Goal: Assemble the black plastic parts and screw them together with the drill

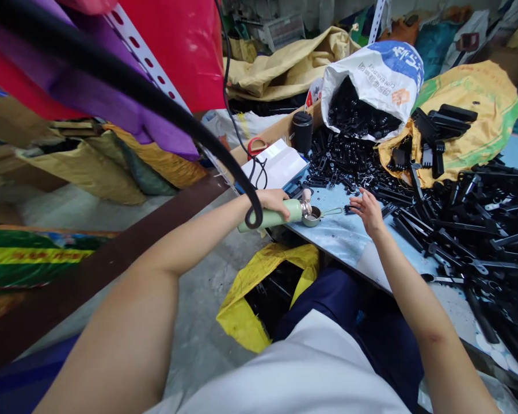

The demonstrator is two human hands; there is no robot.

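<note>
My left hand (274, 202) is wrapped round a pale green thermos bottle (288, 212). The bottle lies tipped nearly level, its bare metal mouth pointing right. Just beyond the mouth, at the table's near edge, is a small metal-lined green cup (312, 217) with a loop handle reaching right. Whether liquid flows between them I cannot tell. My right hand (366, 209) hovers right of the cup with its fingers apart. Close to those fingertips is a small black comb-like part (351, 209), and it is unclear whether they touch.
Black plastic parts (479, 230) are heaped over the right of the blue table. A white sack (375, 86) spills more at the back. A black lidded tumbler (302, 132), red tape roll (256, 146) and white box (276, 164) stand behind. A black cable (155, 106) hangs across the left.
</note>
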